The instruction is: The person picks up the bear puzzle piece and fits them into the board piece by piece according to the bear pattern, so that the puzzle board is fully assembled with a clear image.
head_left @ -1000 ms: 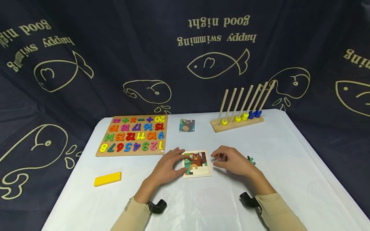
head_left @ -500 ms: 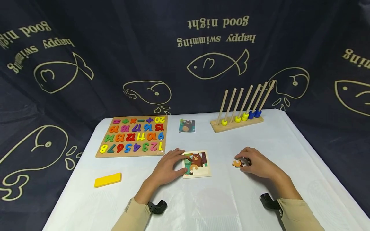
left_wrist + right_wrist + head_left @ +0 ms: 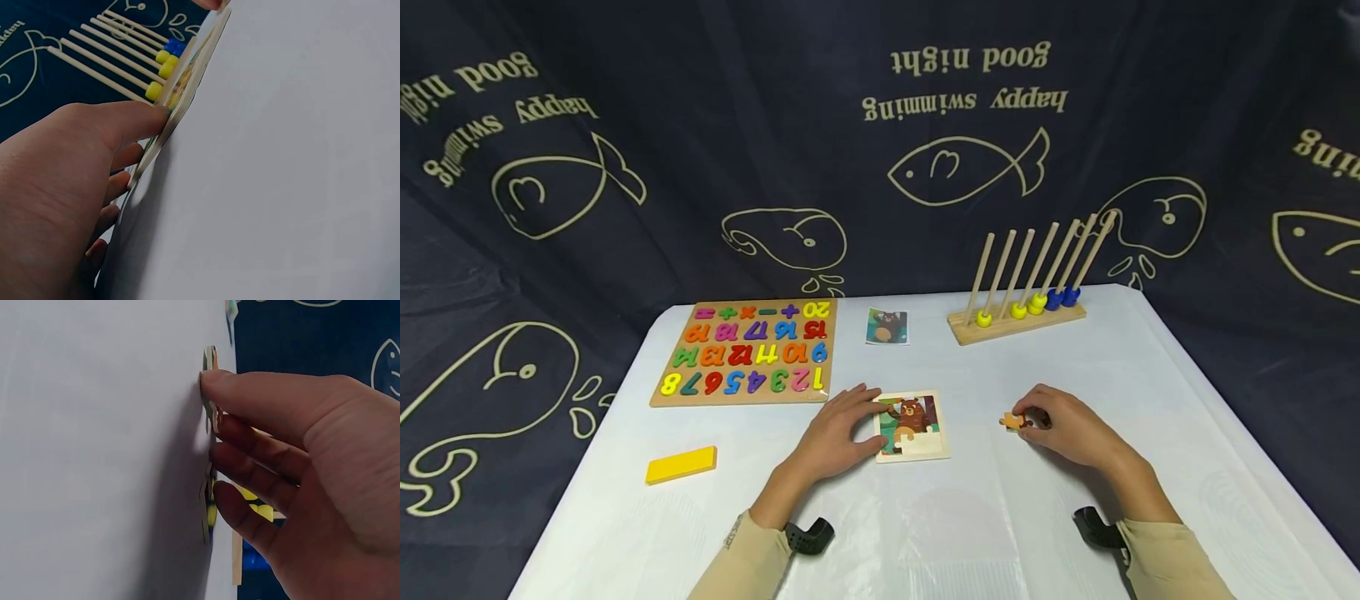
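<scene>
A square wooden bear jigsaw puzzle [image 3: 912,417] lies on the table, its lower right part bare. My left hand [image 3: 838,429] rests on its left edge with spread, relaxed fingers; the left wrist view shows the thumb [image 3: 140,120] on the board's rim. To the right of the puzzle, my right hand [image 3: 1071,425] pinches an orange-and-brown jigsaw piece [image 3: 1013,422] between thumb and fingers. From the right wrist view, that piece [image 3: 210,400] stands edge-on at the thumb tip. Another thin piece [image 3: 206,506] is below the other fingers there, hidden in the head view.
A number board [image 3: 748,354] lies at the back left, with a yellow block [image 3: 681,465] nearer me. A bear picture card [image 3: 887,326] lies behind the puzzle. At the back right stands a wooden peg rack [image 3: 1022,321] with yellow and blue beads.
My right hand has moved right, away from the puzzle's edge, and has taken hold of a jigsaw piece, which shifts slightly over the last half second. The left hand stays put.
</scene>
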Demonstrator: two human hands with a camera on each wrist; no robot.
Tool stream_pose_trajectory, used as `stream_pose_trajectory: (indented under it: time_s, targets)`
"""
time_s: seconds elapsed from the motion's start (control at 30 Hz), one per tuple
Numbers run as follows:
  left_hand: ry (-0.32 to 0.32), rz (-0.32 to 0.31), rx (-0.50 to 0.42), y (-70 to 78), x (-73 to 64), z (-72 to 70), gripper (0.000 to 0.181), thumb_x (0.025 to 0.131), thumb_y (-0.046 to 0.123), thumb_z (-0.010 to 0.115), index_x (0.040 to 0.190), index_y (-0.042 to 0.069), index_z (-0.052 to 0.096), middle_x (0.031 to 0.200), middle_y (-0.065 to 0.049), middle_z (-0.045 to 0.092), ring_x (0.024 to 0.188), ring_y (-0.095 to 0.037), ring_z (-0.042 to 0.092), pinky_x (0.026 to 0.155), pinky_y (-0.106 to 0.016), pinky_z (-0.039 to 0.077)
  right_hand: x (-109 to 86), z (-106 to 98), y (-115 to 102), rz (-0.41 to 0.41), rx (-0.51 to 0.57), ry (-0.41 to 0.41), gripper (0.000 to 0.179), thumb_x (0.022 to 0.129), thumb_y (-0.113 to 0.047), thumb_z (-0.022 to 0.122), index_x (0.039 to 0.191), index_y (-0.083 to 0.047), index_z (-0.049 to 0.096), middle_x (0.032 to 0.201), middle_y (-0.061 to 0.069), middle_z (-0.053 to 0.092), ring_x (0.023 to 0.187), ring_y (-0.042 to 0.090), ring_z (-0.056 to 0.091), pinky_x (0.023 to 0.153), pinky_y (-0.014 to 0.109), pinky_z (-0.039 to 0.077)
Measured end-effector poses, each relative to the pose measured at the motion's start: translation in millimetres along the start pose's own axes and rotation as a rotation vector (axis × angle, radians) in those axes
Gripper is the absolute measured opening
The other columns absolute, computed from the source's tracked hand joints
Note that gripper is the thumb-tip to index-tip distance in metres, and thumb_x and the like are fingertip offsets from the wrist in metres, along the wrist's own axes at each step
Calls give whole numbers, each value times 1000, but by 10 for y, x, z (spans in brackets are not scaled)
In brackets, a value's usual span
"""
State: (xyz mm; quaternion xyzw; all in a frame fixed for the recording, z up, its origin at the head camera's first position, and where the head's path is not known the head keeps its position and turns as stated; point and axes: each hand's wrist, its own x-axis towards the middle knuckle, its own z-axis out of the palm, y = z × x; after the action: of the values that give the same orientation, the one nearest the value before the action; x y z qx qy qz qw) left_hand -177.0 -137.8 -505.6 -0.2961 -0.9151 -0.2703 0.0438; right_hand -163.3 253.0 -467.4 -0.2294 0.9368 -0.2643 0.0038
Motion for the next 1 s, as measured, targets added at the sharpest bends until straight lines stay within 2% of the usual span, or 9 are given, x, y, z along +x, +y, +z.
stream_pose_trajectory:
  time_s: [0.17,0.33,0.47,0.63,0.8,1.0]
  targets:
    - [-2,-11,-2,2,-8,-4,51,85,47,67,131,26,60,146,3,43,140,-20,27,114,-42,18,37,2,-61,49,18,-13,33,78,-18,81,108,-14,70,91,-8,59,79,13,54,69,30,47]
    - [-3,-24,0,3,-13,-5,52,85,47,67,132,27,59,149,3,39,140,-19,27,113,-43,20,92,34,-117,30,55,-12,31,78,-17,81,107,-14,71,92,-7,60,78,13,55,67,30,48]
    - [3,9,8,1,-5,-5,52,86,46,66,134,28,56,153,2,33,140,-21,28,112,-46,22,140,87,-204,21,75,-15,28,78,-18,80,105,-17,74,93,-8,61,79,12,56,68,29,49]
    - [-20,55,36,17,-5,-14,43,90,43,62,131,30,60,153,-2,34,140,-26,26,113,-46,20,224,177,-323,-23,87,-27,27,79,-19,80,106,-19,75,95,-9,61,81,12,56,70,30,49]
    - [-41,49,43,40,-15,-20,39,91,44,60,128,30,63,150,-3,38,141,-25,26,114,-43,18,302,262,-445,-88,88,-43,27,81,-21,79,107,-18,74,97,-8,60,79,14,55,67,28,46]
    - [-35,49,43,42,-15,-19,39,91,43,61,128,30,63,150,-3,39,141,-25,26,114,-44,18,396,359,-611,-164,95,-56,27,83,-21,77,109,-16,74,99,-5,60,78,14,55,68,28,45]
